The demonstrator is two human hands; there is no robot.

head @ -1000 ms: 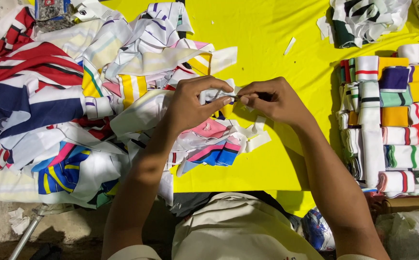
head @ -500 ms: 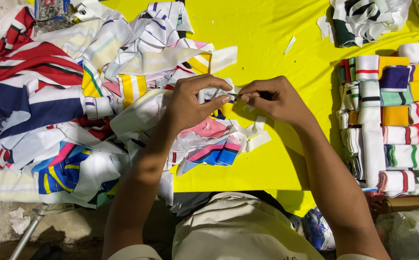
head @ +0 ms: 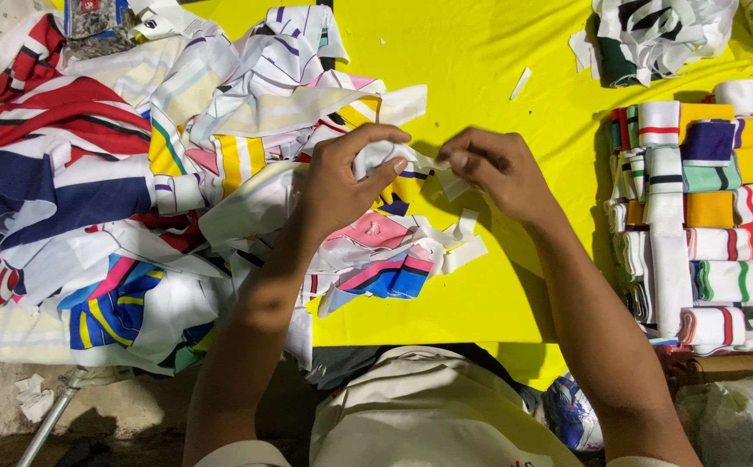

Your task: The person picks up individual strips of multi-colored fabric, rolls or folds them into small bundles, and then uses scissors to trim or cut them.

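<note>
We pinch a white fabric strip (head: 402, 158) between both hands.

Our left hand (head: 342, 177) and right hand (head: 493, 169) clamp its ends over the yellow table (head: 497, 285), beside the loose striped pile (head: 178, 173); folded strips (head: 705, 207) lie stacked well apart.

Since a second ago the right hand (head: 493, 169) has drawn a little away from the left hand (head: 342, 182); their fingertips met before and now stand just apart. The white fabric piece (head: 385, 156) is bunched more tightly in the left hand, a short strip (head: 446, 177) spanning between them.
</note>
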